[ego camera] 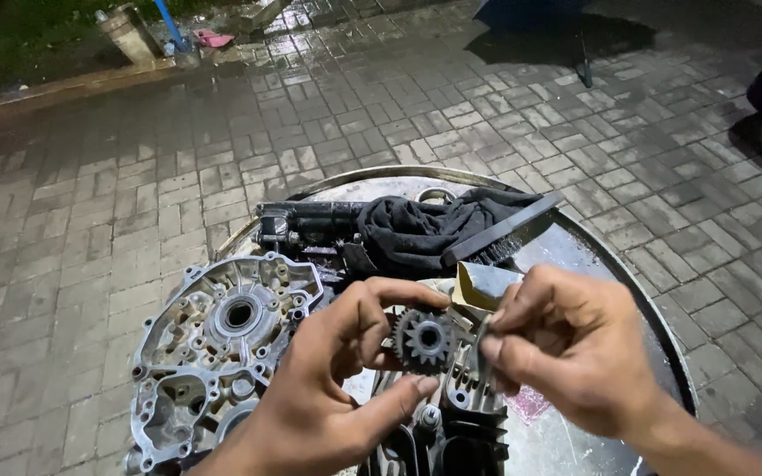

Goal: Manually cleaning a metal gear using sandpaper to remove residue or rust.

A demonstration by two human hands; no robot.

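My left hand (328, 388) pinches a small dark toothed gear (423, 338) between thumb and fingers, held above a round metal tray (663, 326). My right hand (566, 348) is closed on a folded piece of yellowish-backed sandpaper (480, 286), pressed against the gear's right side. Beneath the hands lies a dark finned engine part (456, 423), partly hidden by them.
A silver engine crankcase cover (213, 344) lies on the tray's left rim. At the tray's back lie a black rag (425, 225), a black brush (504, 234) and a dark cylindrical part (302, 222). Wet brick paving (116, 203) surrounds the tray.
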